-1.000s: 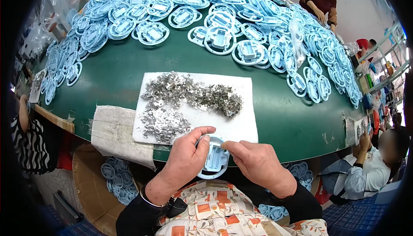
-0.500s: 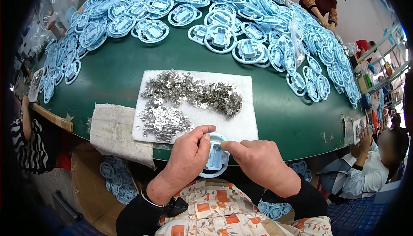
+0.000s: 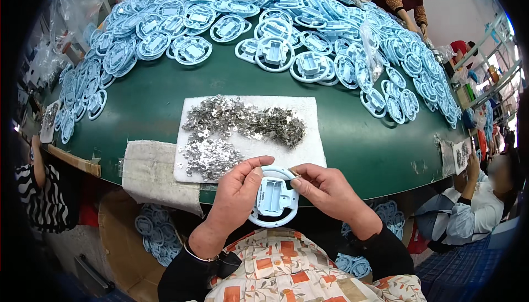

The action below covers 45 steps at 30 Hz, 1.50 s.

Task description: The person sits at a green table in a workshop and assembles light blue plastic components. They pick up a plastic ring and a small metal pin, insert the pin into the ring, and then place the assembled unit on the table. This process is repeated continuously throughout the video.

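Note:
A light-blue plastic toy steering wheel (image 3: 270, 198) is held over the table's near edge, its box-like compartment facing up. My left hand (image 3: 234, 197) is closed round its left rim, thumb on top near the upper edge. At the upper right rim, my right hand (image 3: 329, 190) has thumb and forefinger pinched on the wheel; whether a small piece is also between them I cannot make out. Just beyond the hands lies a white foam board (image 3: 275, 161) bearing heaps of small shiny metal clips (image 3: 212, 157).
Many more blue wheels (image 3: 275, 26) form a bank along the far side of the green table (image 3: 149, 92). A grey cloth (image 3: 160, 172) hangs over the near edge, beside a cardboard box (image 3: 118, 236) of wheels. Co-workers sit left, right and far right.
My right hand has shifted from over the wheel's compartment to its upper right rim, uncovering the middle. The wheel is turned more squarely upward. The whole view has shifted slightly.

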Each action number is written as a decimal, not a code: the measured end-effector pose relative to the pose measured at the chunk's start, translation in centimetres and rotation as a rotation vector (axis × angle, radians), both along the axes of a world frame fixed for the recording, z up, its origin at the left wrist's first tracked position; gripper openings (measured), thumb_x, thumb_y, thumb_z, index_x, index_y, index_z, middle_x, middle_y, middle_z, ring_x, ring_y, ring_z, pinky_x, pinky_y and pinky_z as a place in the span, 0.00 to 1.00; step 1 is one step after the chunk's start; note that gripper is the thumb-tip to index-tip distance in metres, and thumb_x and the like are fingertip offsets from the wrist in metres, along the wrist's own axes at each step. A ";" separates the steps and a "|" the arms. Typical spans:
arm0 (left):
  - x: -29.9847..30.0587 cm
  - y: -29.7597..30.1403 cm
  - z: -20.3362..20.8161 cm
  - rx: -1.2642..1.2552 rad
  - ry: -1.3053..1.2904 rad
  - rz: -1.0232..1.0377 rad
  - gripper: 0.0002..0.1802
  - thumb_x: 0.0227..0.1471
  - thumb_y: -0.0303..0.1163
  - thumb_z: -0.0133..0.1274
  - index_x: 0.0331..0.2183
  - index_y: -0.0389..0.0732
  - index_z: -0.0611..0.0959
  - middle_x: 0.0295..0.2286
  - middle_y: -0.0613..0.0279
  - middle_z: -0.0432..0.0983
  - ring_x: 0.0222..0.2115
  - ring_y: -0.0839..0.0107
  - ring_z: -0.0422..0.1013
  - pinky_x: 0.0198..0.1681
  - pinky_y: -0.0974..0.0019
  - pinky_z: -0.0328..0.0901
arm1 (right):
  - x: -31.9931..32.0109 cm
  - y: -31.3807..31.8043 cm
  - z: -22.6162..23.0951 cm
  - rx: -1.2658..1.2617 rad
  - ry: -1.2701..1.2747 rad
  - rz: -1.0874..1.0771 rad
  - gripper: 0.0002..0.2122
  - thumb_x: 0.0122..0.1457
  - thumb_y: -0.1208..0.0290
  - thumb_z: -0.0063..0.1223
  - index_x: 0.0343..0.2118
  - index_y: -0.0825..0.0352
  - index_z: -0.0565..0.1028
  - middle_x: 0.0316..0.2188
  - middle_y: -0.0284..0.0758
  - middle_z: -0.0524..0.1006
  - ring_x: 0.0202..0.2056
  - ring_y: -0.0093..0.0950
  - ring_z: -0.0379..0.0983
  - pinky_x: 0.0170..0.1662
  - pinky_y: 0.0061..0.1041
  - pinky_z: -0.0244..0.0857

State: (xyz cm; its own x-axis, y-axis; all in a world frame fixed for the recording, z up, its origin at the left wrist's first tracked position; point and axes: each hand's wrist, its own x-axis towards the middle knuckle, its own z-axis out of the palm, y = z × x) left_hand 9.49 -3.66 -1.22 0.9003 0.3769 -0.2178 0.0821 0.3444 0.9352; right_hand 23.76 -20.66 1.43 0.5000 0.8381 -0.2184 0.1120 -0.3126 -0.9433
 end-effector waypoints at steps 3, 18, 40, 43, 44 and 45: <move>-0.1 -0.2 0.1 0.008 -0.024 -0.052 0.19 0.68 0.29 0.44 0.56 0.32 0.76 0.39 0.63 0.80 0.37 0.83 0.74 0.43 0.75 0.71 | 0.3 -0.3 -0.6 -0.082 0.125 0.012 0.13 0.69 0.66 0.54 0.44 0.73 0.79 0.26 0.25 0.77 0.28 0.14 0.65 0.31 0.20 0.64; 1.3 -0.4 1.5 0.419 0.234 -0.026 0.23 0.58 0.25 0.54 0.54 0.29 0.76 0.40 0.55 0.81 0.39 0.77 0.76 0.43 0.71 0.72 | 0.5 -1.1 0.9 -0.029 -0.940 0.121 0.13 0.61 0.71 0.59 0.48 0.59 0.77 0.22 0.34 0.78 0.24 0.35 0.78 0.25 0.32 0.70; 1.3 -0.5 1.1 0.411 0.243 -0.041 0.21 0.59 0.25 0.54 0.53 0.28 0.77 0.40 0.54 0.81 0.37 0.77 0.76 0.40 0.71 0.72 | -0.2 -0.1 3.5 -0.270 -1.155 0.334 0.19 0.52 0.74 0.59 0.50 0.56 0.78 0.18 0.30 0.74 0.20 0.31 0.77 0.21 0.31 0.67; 1.6 -0.3 1.5 0.439 0.313 -0.079 0.21 0.58 0.24 0.52 0.53 0.28 0.77 0.41 0.55 0.80 0.37 0.78 0.75 0.41 0.72 0.71 | -0.3 0.5 4.0 -0.335 -1.152 0.392 0.18 0.53 0.72 0.58 0.50 0.60 0.76 0.20 0.34 0.77 0.22 0.34 0.79 0.22 0.33 0.70; 1.7 -0.2 1.8 0.451 0.342 -0.087 0.21 0.58 0.24 0.52 0.53 0.29 0.77 0.41 0.56 0.80 0.37 0.78 0.75 0.41 0.72 0.71 | 0.0 0.7 4.2 -0.334 -1.153 0.420 0.17 0.55 0.71 0.57 0.49 0.61 0.76 0.20 0.35 0.78 0.22 0.35 0.80 0.22 0.33 0.70; 1.5 -0.3 1.7 0.423 0.299 -0.065 0.21 0.58 0.23 0.51 0.53 0.29 0.77 0.41 0.56 0.80 0.37 0.79 0.75 0.41 0.72 0.71 | 0.2 0.8 4.3 -0.333 -1.155 0.448 0.16 0.56 0.70 0.57 0.48 0.62 0.76 0.21 0.35 0.79 0.22 0.37 0.80 0.22 0.33 0.70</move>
